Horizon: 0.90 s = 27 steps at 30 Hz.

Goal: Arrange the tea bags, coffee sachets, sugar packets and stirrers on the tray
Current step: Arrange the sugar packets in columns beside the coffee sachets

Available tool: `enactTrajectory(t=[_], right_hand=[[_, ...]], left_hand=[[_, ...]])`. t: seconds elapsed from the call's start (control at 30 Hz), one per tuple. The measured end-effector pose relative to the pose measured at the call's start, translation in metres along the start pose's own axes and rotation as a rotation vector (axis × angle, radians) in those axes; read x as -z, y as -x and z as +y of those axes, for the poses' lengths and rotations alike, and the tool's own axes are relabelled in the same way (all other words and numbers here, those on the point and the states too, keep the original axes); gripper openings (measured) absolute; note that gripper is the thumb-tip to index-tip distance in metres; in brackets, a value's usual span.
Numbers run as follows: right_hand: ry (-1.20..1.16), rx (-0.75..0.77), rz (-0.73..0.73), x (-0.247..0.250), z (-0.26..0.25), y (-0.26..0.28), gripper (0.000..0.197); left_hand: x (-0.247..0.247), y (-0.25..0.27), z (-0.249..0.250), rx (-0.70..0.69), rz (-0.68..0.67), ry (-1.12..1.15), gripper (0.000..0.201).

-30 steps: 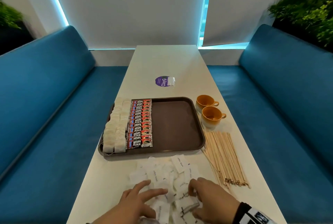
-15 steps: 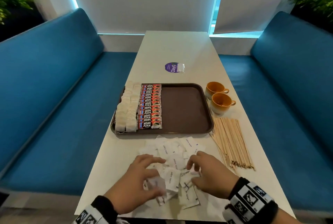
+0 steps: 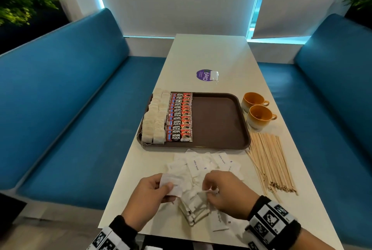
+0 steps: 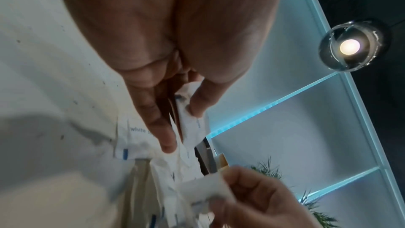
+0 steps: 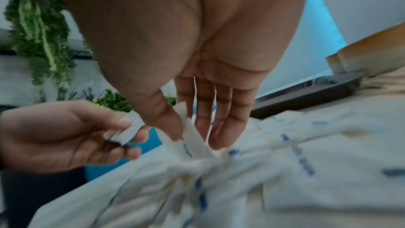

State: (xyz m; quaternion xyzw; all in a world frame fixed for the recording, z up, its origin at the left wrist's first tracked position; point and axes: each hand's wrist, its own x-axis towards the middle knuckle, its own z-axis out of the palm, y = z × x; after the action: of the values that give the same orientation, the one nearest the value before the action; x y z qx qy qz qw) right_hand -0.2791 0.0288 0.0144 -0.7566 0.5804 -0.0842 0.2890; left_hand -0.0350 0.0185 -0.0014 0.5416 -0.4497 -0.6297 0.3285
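A brown tray [image 3: 217,121] holds two rows of tea bags [image 3: 155,117] at its left and a row of red coffee sachets [image 3: 180,117] beside them. White sugar packets [image 3: 203,164] lie heaped on the table in front of the tray. My left hand [image 3: 159,189] pinches a few sugar packets [image 3: 173,185] between thumb and fingers, lifted off the table. My right hand [image 3: 211,189] pinches one sugar packet [image 5: 190,138] up from the heap. Wooden stirrers [image 3: 267,159] lie in a bundle right of the heap.
Two orange cups [image 3: 257,113] stand right of the tray. A purple round sticker [image 3: 205,75] and a small clear packet lie beyond it. Blue benches flank the white table [image 3: 211,52]; its near edge is just below my wrists.
My left hand has lifted sugar packets off the heap and holds them up. My right hand has gone from resting on the heap to pinching one packet. The head view tilted down.
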Motion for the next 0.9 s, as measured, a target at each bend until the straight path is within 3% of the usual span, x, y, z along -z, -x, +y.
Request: enactTrajectory(t=[0.13, 0.23, 0.3, 0.5, 0.57, 0.7, 0.8, 0.9], right_hand=[[-0.205, -0.040, 0.228, 0.017, 0.002, 0.003, 0.009], [-0.544, -0.037, 0.165, 0.021, -0.010, 0.002, 0.009], [-0.692, -0.031, 0.114, 0.016, -0.021, 0.000, 0.013], [-0.744, -0.108, 0.155, 0.006, -0.027, -0.011, 0.028], [-0.656, -0.089, 0.104, 0.007, -0.020, -0.012, 0.024], [-0.271, -0.017, -0.021, 0.005, -0.011, -0.011, 0.022], [-0.057, 0.060, -0.189, -0.005, -0.015, -0.012, 0.033], [0.020, 0.067, -0.208, -0.014, -0.017, -0.016, 0.033]], left_hand=[[-0.011, -0.001, -0.002, 0.003, -0.033, 0.051, 0.025], [-0.020, -0.001, 0.000, 0.019, -0.122, 0.163, 0.022], [-0.025, -0.001, 0.002, 0.027, -0.203, 0.227, 0.031], [-0.011, -0.003, 0.002, 0.045, -0.181, 0.180, 0.047], [0.000, -0.002, 0.004, 0.064, -0.147, 0.182, 0.047], [0.018, 0.002, 0.016, 0.050, -0.075, 0.207, 0.009], [0.021, -0.001, 0.024, 0.067, -0.034, 0.296, 0.021], [0.021, -0.009, 0.021, 0.018, 0.024, 0.076, 0.029]])
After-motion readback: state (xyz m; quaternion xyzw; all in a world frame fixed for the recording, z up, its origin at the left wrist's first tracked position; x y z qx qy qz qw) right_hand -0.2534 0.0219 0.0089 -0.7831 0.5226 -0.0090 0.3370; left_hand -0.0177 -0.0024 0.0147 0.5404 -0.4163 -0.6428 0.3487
